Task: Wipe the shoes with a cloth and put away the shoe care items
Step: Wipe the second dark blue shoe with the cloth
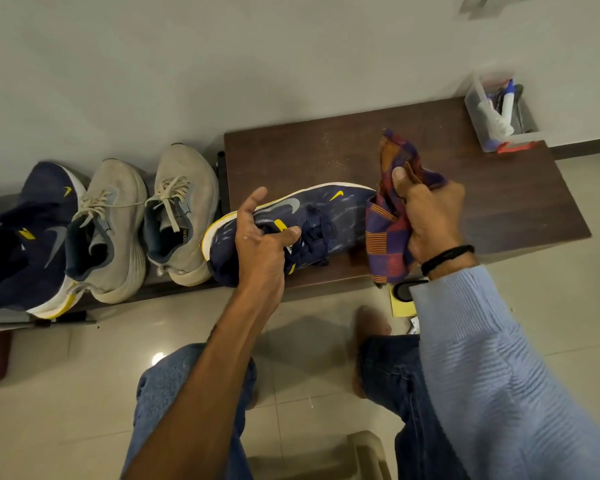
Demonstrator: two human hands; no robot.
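Head view, left hand (260,244) gripping navy shoe (329,209) by collar, right hand (430,216) clutching cloth (383,237) (beside its toe)

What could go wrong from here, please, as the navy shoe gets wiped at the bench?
The left hand grips the navy shoe only by its collar, heel past the bench edge; a firm wipe could twist it loose. The cloth hangs in loose folds from the right hand, so its trailing end may pick up the pale specks on the bench. A wide sweep could knock the clear box at the far corner.
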